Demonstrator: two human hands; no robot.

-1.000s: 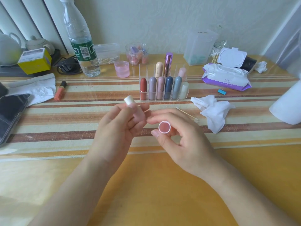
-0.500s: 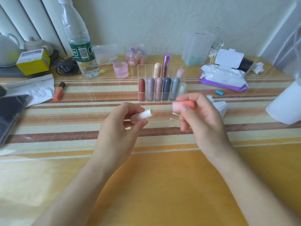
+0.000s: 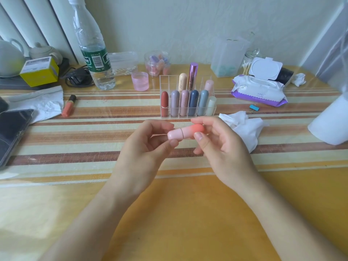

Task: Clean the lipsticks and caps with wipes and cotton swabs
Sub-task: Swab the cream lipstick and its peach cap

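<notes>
While the pale-pink, capsule-shaped plastic lipstick [image 3: 185, 133] lies level in the air just above the striped yellow counter [image 3: 188, 213], in front of the clear acrylic organiser [image 3: 165, 81], the left hand [image 3: 143, 147] pinches its base end and the right hand [image 3: 222, 146] grips its coral cap end. Left fingers [image 3: 165, 127] are narrow, thumb and forefinger closed on the base; right fingers [image 3: 199, 137] curl round the cap. A thin seam shows mid-body, so the cap appears to be on, but whether it is fully seated cannot be told. Judged step: closing the lipstick. To do it well, press the two halves straight along their shared axis until the seam shuts evenly all round. Keep the pads on the outer shell only, and check the seam for residue before letting go. A crumpled white wipe [image 3: 244, 129] lies on the counter just beside the right hand, near enough for a last pass. Writing: the green label on the clear plastic water bottle [image 3: 96, 60] carries a barcode and white letters cut off by the curve, not readable as a word. A cream-coloured tube [image 3: 182, 81] in the organiser's back row bears script too small to read. Print on the purple-and-white wipes pack [image 3: 258, 91] and on the yellow box [image 3: 39, 72] is illegible.
</notes>
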